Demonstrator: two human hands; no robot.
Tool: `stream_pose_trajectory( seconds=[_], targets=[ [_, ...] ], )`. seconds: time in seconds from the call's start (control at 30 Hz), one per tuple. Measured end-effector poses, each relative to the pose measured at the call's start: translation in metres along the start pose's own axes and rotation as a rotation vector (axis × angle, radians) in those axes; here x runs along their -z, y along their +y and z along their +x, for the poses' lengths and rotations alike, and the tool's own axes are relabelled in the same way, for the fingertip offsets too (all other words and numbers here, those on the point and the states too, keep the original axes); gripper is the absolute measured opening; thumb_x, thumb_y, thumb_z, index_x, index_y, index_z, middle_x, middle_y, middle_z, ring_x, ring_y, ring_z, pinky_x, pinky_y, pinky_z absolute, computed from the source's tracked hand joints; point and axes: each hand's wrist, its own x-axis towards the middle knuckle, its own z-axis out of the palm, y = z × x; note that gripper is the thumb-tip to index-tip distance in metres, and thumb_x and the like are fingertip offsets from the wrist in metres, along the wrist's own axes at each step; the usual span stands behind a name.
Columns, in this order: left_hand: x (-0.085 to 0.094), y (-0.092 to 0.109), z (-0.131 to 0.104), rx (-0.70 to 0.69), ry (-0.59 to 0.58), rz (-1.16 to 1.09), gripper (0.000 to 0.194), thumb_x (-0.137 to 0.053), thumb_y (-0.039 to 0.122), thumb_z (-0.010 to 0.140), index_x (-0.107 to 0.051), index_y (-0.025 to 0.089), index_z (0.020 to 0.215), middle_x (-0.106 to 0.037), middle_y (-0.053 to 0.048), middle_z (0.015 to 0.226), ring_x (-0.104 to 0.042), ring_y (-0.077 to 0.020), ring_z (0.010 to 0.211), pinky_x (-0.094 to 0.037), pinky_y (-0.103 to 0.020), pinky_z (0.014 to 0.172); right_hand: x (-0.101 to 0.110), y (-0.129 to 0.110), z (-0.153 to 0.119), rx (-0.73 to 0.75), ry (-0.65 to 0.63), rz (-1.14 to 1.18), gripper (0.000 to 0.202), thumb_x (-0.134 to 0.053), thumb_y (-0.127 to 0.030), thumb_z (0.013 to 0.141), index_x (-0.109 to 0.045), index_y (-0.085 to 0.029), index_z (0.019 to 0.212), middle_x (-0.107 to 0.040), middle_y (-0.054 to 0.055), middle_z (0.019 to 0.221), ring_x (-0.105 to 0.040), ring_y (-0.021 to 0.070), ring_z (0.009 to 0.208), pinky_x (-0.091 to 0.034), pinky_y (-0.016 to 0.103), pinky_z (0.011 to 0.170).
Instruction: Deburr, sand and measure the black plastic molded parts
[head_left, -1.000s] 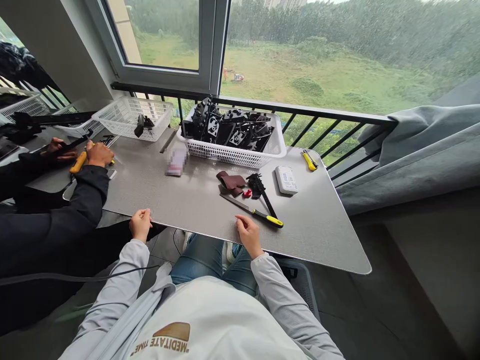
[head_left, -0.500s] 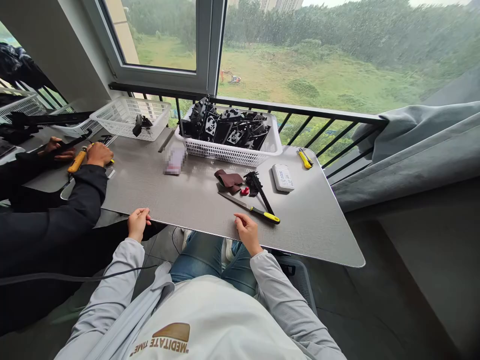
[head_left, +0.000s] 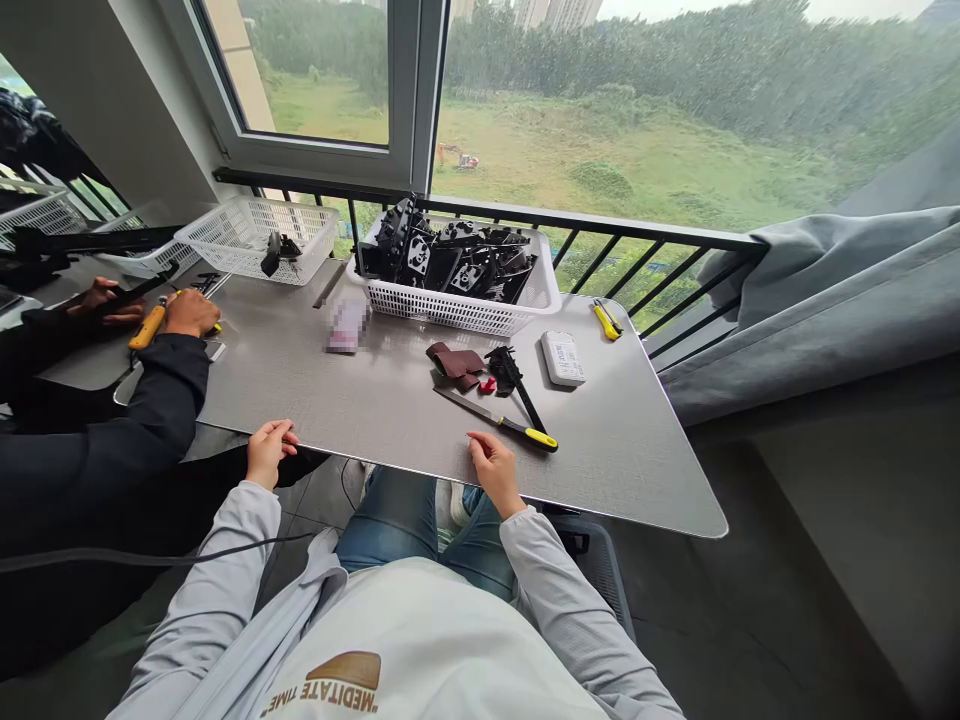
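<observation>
My left hand [head_left: 271, 452] is closed in a loose curl at the front edge of the grey table [head_left: 405, 410], with no object showing in it. At the same edge, farther right, my right hand [head_left: 493, 468] has its fingers bent in and pressed together; nothing shows between them. Just beyond it lies a file [head_left: 517, 428] with a yellow and black handle. Behind the file are a black caliper [head_left: 525, 392], a small red piece [head_left: 487, 385] and brown-red sandpaper pieces [head_left: 456, 363].
A white basket [head_left: 450, 308] full of black parts stands at the back, beside another white basket [head_left: 232, 250]. To the right lie a white box [head_left: 562, 358] and a yellow utility knife [head_left: 607, 320]. A co-worker's hand [head_left: 192, 313] works at the left, near a yellow-handled tool [head_left: 148, 327].
My left hand has shifted slightly left along the table edge. My right hand stays almost in place, and the things on the table lie as before.
</observation>
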Motion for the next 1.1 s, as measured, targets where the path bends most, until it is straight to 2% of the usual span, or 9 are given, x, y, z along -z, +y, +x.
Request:
stream_pose_trajectory(
  seconds=[0.17,0.4,0.87,1.0,1.1],
  targets=[
    [0.002,0.001,-0.001,0.011,-0.027,-0.034,0.020,-0.063,0.032,0.055,-0.057,0.016,0.066,-0.057,0.002,0.045,-0.048,-0.0093,0.034,-0.025,-0.018,0.037,0.000,0.000,0.000,0.005,0.000,-0.008,0.034,-0.050,-0.043,0.079,-0.072,-0.018,0.087,-0.072,0.008,0.081,-0.063,0.0199,0.068,-0.050,0.032,0.064],
    [0.007,-0.005,-0.004,-0.020,-0.020,-0.090,0.023,-0.065,0.033,0.054,-0.058,0.017,0.068,-0.060,0.002,0.050,-0.053,-0.0105,0.041,-0.034,-0.019,0.041,0.000,-0.005,0.001,0.023,-0.008,-0.026,0.033,-0.051,-0.041,0.080,-0.072,-0.017,0.086,-0.072,0.008,0.081,-0.062,0.0198,0.066,-0.049,0.033,0.063],
    [0.004,-0.007,0.001,-0.016,0.005,-0.050,0.019,-0.064,0.031,0.059,-0.060,0.015,0.068,-0.061,0.000,0.051,-0.054,-0.0115,0.042,-0.037,-0.021,0.043,0.000,-0.003,-0.001,0.034,-0.003,-0.058,0.033,-0.049,-0.041,0.080,-0.071,-0.018,0.087,-0.072,0.009,0.083,-0.063,0.0211,0.070,-0.050,0.034,0.066],
    [0.015,-0.020,-0.008,-0.032,0.045,-0.054,0.013,-0.061,0.027,0.071,-0.058,0.015,0.076,-0.061,0.001,0.060,-0.058,-0.0112,0.052,-0.043,-0.021,0.050,0.000,-0.004,-0.001,0.038,-0.002,-0.059,0.032,-0.049,-0.041,0.080,-0.071,-0.018,0.087,-0.071,0.008,0.078,-0.061,0.0199,0.065,-0.048,0.033,0.062],
    [0.029,-0.041,-0.030,-0.054,0.195,0.133,0.017,-0.053,0.027,0.089,-0.060,0.012,0.094,-0.064,-0.003,0.078,-0.061,-0.0126,0.065,-0.051,-0.027,0.060,0.000,-0.004,-0.001,0.039,-0.004,-0.057,0.033,-0.049,-0.040,0.080,-0.071,-0.018,0.086,-0.071,0.007,0.078,-0.060,0.0194,0.063,-0.048,0.032,0.062]
  ],
)
